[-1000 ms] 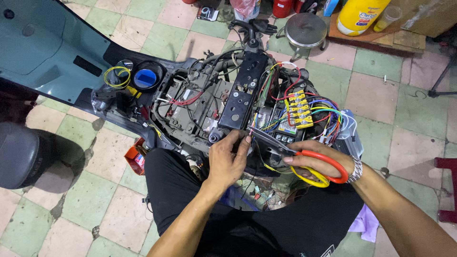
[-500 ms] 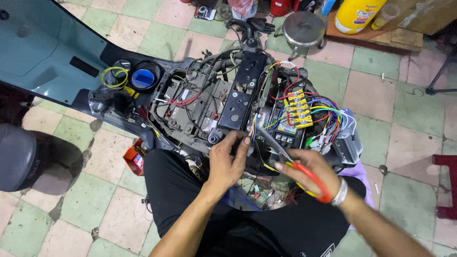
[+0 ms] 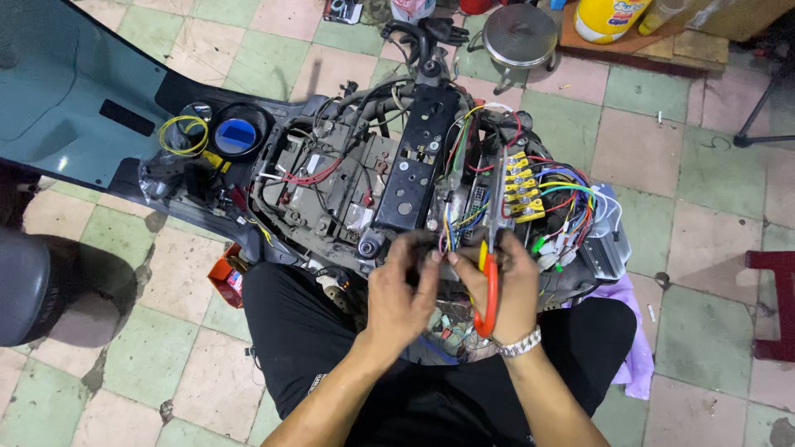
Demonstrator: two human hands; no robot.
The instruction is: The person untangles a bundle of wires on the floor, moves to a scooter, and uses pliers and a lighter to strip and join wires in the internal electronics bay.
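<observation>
Pinching wires (image 3: 447, 236), right hand (image 3: 507, 285) clutching scissors (image 3: 491, 273).

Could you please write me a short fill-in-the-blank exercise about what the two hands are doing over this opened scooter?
1. The right hand holds scissors whose handles are red and ____.
2. The left hand pinches a bundle of thin coloured ____.
3. On the right wrist sits a ____ bracelet.
4. The terminal block among the wiring is coloured ____.

Missing words: yellow; wires; silver; yellow
</observation>
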